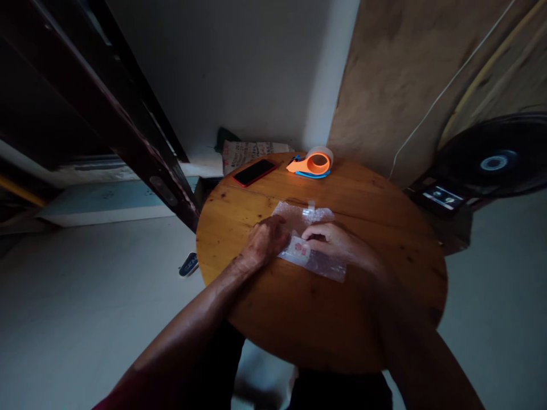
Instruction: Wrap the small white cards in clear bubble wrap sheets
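On the table, bubble wrap lies under or around a packet, I can't tell which. My left hand half-curls on the wrap, my right hand by the packet, pinch unclear.

The table is round and wooden, its orange-brown top marked with dark knots and crossed by a thin dark seam. Around its middle a sheet of clear bubble wrap lies spread, with bare wood between it and the near edge. By the far left edge a phone with a red border lies flat, dark screen upward. Right of the phone, close against the far edge, is an orange and blue tape dispenser with a roll fitted; in this dim light it is hard to tell whether it stands or lies on its side.
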A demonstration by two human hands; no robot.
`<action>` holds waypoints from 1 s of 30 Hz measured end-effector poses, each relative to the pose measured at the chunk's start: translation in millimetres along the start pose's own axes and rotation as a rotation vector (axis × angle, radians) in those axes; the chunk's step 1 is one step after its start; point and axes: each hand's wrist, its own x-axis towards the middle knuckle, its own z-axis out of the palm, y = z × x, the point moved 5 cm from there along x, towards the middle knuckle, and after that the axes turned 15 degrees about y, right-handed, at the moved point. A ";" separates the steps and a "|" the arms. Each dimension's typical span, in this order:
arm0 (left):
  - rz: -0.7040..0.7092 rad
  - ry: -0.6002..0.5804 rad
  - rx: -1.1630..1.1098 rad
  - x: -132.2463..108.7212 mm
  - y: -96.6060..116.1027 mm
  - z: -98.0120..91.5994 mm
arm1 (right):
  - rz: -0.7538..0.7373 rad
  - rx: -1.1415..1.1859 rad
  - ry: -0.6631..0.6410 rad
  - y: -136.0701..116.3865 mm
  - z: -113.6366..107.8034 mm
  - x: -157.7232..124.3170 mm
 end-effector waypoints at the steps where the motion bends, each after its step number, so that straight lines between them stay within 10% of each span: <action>1: 0.001 0.003 0.003 -0.1 0.0 -0.1 | 0.000 0.000 0.001 0.6 0.2 0.0; 30: 0.108 -0.007 -0.027 -1.4 4.0 -0.7 | -0.011 -0.047 0.015 -0.3 0.6 -1.0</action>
